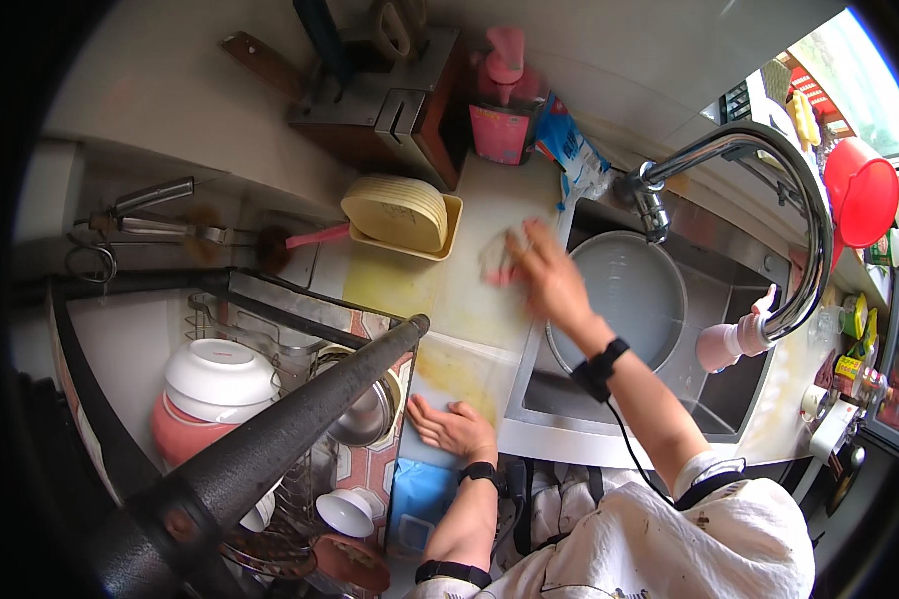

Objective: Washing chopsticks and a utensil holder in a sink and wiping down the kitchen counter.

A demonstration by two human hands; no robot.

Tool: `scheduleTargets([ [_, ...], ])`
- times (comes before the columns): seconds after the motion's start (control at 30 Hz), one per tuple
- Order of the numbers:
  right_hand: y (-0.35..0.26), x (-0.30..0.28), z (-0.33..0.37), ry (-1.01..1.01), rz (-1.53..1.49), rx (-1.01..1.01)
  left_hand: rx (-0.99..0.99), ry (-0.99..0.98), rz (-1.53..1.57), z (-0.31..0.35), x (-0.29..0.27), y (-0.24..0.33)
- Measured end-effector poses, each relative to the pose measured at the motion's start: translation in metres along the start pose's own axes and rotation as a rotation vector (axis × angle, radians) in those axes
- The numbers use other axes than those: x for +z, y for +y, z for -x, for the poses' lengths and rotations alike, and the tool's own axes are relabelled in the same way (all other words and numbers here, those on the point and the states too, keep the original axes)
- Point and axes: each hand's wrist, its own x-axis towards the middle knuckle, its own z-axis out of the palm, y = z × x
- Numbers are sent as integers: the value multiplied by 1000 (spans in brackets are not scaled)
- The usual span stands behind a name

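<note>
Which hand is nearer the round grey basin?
The right hand, at the blurred pinkish cloth beside the sink; the left hand is farther off, near the blue packet.

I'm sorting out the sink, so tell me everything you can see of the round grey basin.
The round grey basin looks smooth, with a thin rim; plastic or metal is unclear. It sits open side up inside the steel sink, toward the left. The right hand and wrist pass over its left edge, hiding part of it; any contact is unclear.
</note>
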Motion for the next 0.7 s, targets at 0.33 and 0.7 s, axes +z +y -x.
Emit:
scheduleTargets([
  [0.33, -74, 20, 16, -202, -411, -37, -15, -1, -34, -4, 1, -8],
  [0.7, -84, 31, -41, -348, -413, 194, -24, -9, 7, 0, 3, -1],
])
